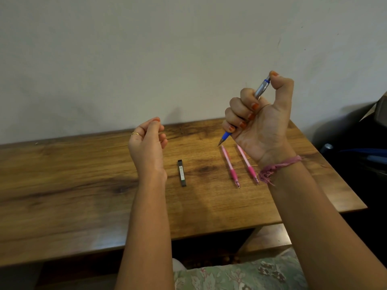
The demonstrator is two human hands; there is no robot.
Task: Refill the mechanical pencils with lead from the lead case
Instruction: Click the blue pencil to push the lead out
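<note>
My right hand (259, 116) is raised above the table and grips a blue and silver mechanical pencil (260, 90), tip pointing down-left, thumb on its top end. Two pink mechanical pencils (230, 166) (248, 164) lie side by side on the wooden table (83, 185) below that hand, tips toward me. A slim black lead case (181, 173) lies flat near the table's middle. My left hand (147, 141) hovers left of the case with thumb and forefinger pinched together; whether anything is between them is too small to tell.
A plain wall stands right behind the table's far edge. A dark object with blue parts (360, 155) sits beyond the table's right edge. My lap in patterned fabric (240, 275) is below the near edge.
</note>
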